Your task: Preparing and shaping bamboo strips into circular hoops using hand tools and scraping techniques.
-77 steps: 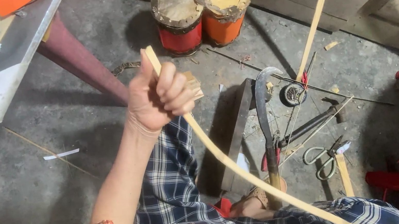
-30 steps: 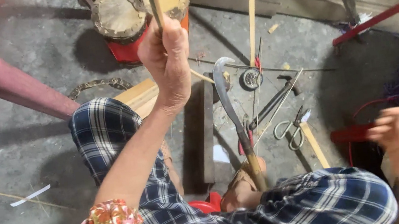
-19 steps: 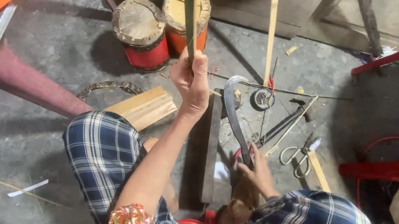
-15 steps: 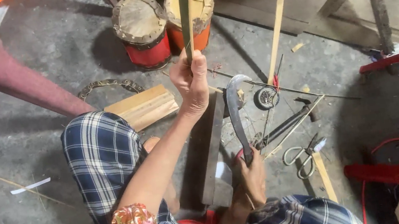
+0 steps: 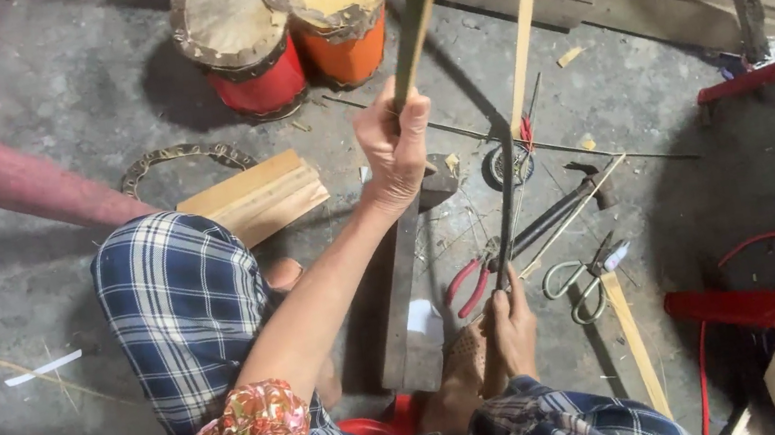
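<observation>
Nearest the camera, the right hand (image 5: 513, 331) is closed around the handle of a curved knife (image 5: 504, 201), whose dark blade stands almost upright above the fist. Just left of that hand a long wooden block (image 5: 409, 295) lies on the concrete floor (image 5: 45, 296), running away from the person between the knees. To the right of the knife, red-handled pliers (image 5: 470, 285), a hammer (image 5: 568, 204) and a pair of scissors (image 5: 587, 270) lie close together on the floor. Farther out, the left hand (image 5: 395, 146) is clenched around a bamboo strip (image 5: 418, 1), which rises steeply past the top edge of the view. A second, paler bamboo strip (image 5: 525, 6) stands just right of it. Left of the arm, a pale wooden board (image 5: 253, 198) lies beside the checked trouser knee. At the far edge stand two small drums (image 5: 280, 31), one red, one orange, touching each other.
</observation>
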